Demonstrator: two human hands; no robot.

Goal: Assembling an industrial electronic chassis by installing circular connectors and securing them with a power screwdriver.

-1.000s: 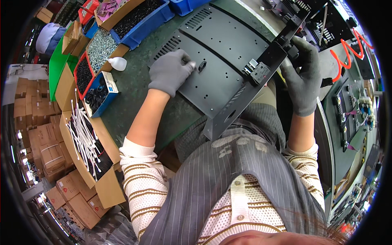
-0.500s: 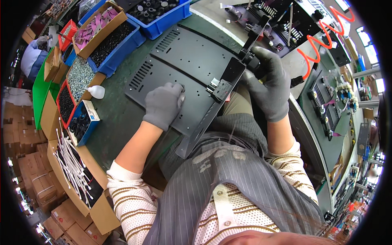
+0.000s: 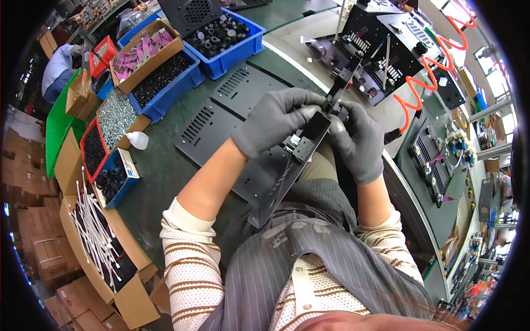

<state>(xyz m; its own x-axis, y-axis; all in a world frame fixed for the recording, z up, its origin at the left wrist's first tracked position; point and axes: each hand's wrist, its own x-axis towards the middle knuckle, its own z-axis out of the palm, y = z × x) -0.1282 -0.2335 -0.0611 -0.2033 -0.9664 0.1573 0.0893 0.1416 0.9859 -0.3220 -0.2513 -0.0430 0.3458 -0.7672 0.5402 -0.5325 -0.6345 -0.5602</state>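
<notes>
Hands meet at the raised edge of the black panel (image 3: 265,165) on the bench (image 3: 160,176): left hand (image 3: 276,118) and right hand (image 3: 356,140) both grip it; fitting looks unfinished.

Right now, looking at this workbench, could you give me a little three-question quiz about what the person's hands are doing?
1. True or false: both gloved hands are on the black metal panel.
2. What colour is the bin of black round parts at the top? A red, B blue, C yellow.
3. What lies in the cardboard box at lower left?

Key: 1 true: the left hand and the right hand both grip its raised edge. 2 B. 3 White sticks.
</notes>
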